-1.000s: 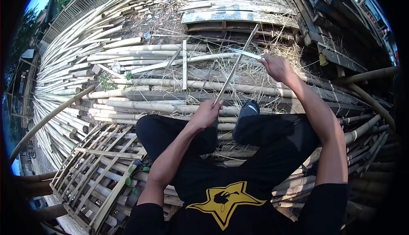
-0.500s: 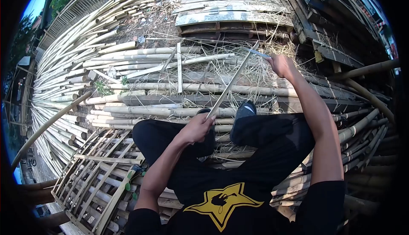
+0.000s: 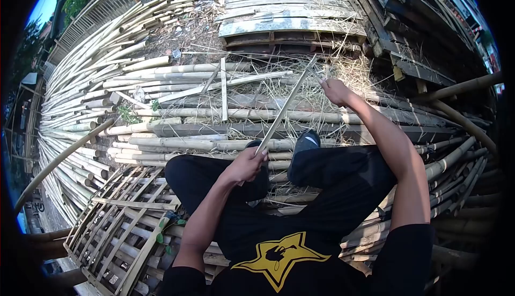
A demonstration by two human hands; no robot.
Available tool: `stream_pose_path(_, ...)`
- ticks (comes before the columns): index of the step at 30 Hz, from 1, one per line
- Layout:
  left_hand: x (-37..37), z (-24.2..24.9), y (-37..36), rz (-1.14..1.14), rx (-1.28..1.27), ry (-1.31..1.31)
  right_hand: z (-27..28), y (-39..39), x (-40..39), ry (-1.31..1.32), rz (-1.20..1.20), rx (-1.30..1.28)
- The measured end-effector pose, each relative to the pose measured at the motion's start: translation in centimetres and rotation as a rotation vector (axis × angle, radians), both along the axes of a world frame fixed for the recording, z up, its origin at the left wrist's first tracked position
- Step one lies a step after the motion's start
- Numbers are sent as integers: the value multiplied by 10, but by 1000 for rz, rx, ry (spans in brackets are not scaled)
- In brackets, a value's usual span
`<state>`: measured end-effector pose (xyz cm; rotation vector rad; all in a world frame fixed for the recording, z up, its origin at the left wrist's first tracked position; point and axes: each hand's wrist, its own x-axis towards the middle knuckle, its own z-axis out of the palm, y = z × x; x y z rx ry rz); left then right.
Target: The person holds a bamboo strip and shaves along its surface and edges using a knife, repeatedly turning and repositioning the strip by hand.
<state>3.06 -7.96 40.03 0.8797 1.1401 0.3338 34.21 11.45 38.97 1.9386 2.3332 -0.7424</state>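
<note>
Pale bamboo poles [image 3: 177,113] and dry straw lie all around the seated person. Left hand [image 3: 248,163] is closed around the low end of a long thin bamboo strip [image 3: 284,108], just above the knees. Right hand [image 3: 337,91] is closed near its far end; what it grips is hard to see. It looks like trimming. The next stroke needs care near the black shoe [image 3: 303,143]. Open room lies ahead.

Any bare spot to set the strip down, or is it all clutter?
Little bare ground. Flattest patch: the plank deck beyond the straw. The lattice panel beside the left hand is flat but gappy. Bamboo poles crowd the left side; timber the right.
</note>
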Motion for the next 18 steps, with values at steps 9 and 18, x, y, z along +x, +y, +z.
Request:
stream_pose_path(9,1,-23,-3,-5,208,75,14,-41,-13,25,389,69)
stream_pose_path(18,9,-21,2,-77,244,95,14,-12,32,-105,-21,278)
